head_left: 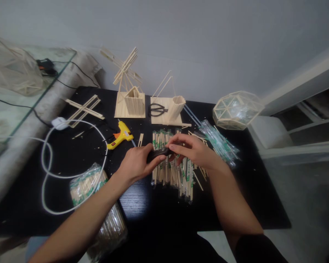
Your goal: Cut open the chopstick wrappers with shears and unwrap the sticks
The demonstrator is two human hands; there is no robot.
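Observation:
Over the middle of the black table, my left hand (138,160) is closed around a small dark, shiny, elongated object (161,152) of a kind I cannot make out. My right hand (193,149) pinches its other end between thumb and fingers. Beneath both hands lie several paper-and-plastic wrapped pairs of chopsticks (167,173) with green print. To the left of my left hand rests a yellow hot glue gun (122,135). Black-handled scissors (157,109) lie behind the hands on a wooden stick base (156,118).
A windmill-like stick model (134,104) stands at the back, near a stick cup (177,107). Crossed sticks (84,109) and a looped white cable (45,175) lie left. A bag of chopsticks (109,219) sits front left. Glue sticks in plastic (219,142) and a faceted frame (237,111) are right.

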